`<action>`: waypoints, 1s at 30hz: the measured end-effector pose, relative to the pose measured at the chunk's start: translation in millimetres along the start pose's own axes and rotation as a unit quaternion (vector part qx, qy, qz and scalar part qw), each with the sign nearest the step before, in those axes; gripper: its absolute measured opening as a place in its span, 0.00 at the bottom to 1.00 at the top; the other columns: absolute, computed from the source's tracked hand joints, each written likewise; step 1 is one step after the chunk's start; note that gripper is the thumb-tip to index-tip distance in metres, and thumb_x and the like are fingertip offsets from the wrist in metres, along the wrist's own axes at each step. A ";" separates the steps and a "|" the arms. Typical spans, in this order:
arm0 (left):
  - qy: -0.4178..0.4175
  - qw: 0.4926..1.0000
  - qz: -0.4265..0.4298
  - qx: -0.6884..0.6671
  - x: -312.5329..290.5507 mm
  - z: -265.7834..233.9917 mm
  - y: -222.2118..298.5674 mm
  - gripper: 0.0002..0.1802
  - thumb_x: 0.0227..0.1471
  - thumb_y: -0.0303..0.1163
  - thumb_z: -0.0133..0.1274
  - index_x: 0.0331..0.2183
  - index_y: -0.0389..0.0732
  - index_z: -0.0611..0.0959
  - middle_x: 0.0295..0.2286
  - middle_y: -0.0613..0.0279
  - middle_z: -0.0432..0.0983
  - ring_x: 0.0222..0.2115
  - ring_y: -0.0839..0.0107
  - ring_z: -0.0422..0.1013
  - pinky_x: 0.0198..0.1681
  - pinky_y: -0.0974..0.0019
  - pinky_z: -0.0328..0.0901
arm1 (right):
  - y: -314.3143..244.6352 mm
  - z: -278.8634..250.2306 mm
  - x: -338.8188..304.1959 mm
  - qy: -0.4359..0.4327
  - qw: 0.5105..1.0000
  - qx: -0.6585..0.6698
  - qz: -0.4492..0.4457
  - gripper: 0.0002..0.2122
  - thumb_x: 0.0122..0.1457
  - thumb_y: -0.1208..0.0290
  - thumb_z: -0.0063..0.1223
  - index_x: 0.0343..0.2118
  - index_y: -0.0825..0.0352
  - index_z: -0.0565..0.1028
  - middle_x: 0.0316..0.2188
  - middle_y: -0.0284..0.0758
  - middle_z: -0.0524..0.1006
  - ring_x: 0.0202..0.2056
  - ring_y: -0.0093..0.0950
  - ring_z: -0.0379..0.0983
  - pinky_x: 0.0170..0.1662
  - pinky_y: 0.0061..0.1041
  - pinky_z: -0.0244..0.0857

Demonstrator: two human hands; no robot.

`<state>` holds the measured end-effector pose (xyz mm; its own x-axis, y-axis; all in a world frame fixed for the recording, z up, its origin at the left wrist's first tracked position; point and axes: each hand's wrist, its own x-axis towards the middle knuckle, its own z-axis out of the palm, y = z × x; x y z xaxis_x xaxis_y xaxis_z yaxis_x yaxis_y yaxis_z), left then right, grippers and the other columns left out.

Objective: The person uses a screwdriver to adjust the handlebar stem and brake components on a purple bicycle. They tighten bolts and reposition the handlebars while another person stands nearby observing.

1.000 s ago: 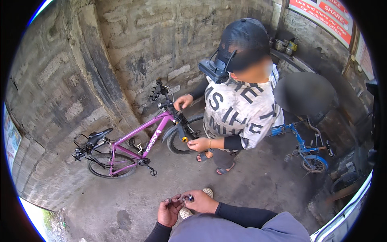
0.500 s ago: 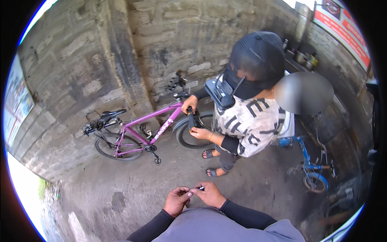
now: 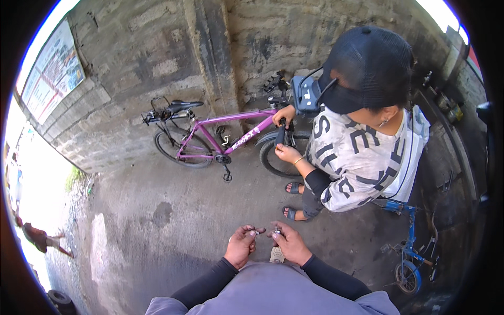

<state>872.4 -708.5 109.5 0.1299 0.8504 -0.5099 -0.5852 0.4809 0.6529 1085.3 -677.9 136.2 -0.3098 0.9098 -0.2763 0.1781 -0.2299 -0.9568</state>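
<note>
In front of my body, my left hand (image 3: 240, 248) pinches a small silvery metal piece (image 3: 256, 232) between thumb and fingertips. Just across a narrow gap, my right hand (image 3: 292, 245) grips another small part (image 3: 277, 230), dark and silver, between thumb and bent forefinger. Both pieces are too tiny to name. My hands do not touch each other. Beyond them a person in a dark cap (image 3: 367, 65) and a printed light shirt (image 3: 357, 157) has both hands at the dark handlebar grip (image 3: 280, 136) of a purple bicycle (image 3: 210, 134).
The purple bicycle leans by a block wall (image 3: 147, 68). At the right, a small blue bicycle (image 3: 409, 231) stands behind the person. A tyre (image 3: 60, 300) lies at the lower left, and another person (image 3: 37, 237) is at the far left edge. Concrete floor (image 3: 184, 220) lies between.
My hands, together before, have come apart, each with a small piece. The view has swung left, so the bicycle and the person appear further right.
</note>
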 end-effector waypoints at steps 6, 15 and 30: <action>0.036 0.996 0.033 -0.079 -22.9 -15.0 4.2 0.05 0.71 0.26 0.53 0.45 0.44 0.73 0.49 0.51 0.82 0.21 0.79 0.63 0.26 0.73 0.63 | 9.4 38.9 21.3 -0.056 0.997 0.059 0.009 0.08 0.72 0.76 0.56 0.48 0.75 0.74 0.39 0.40 0.84 0.39 0.25 0.84 0.44 0.27 0.78; 0.074 0.981 0.139 -0.117 -17.7 -99.1 66.7 0.03 0.67 0.25 0.59 0.39 0.44 0.81 0.54 0.51 0.82 0.22 0.80 0.68 0.24 0.75 0.63 | -18.7 141.4 93.0 -0.138 0.982 0.128 -0.003 0.07 0.72 0.77 0.56 0.49 0.74 0.75 0.41 0.40 0.84 0.43 0.25 0.84 0.47 0.26 0.80; 0.186 0.946 0.262 0.038 47.3 -254.9 162.2 0.17 0.60 0.21 0.65 0.51 0.38 0.82 0.60 0.48 0.76 0.40 0.72 0.80 0.35 0.74 0.72 | -37.8 290.1 257.8 -0.301 0.903 0.245 0.183 0.10 0.77 0.70 0.49 0.53 0.70 0.73 0.40 0.37 0.82 0.37 0.26 0.83 0.43 0.27 0.79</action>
<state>579.5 -644.8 48.5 -0.4602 0.8495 -0.2578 -0.4303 0.0405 0.9018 727.7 -534.9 74.8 -0.7918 0.4237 -0.4399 -0.0183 -0.7364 -0.6763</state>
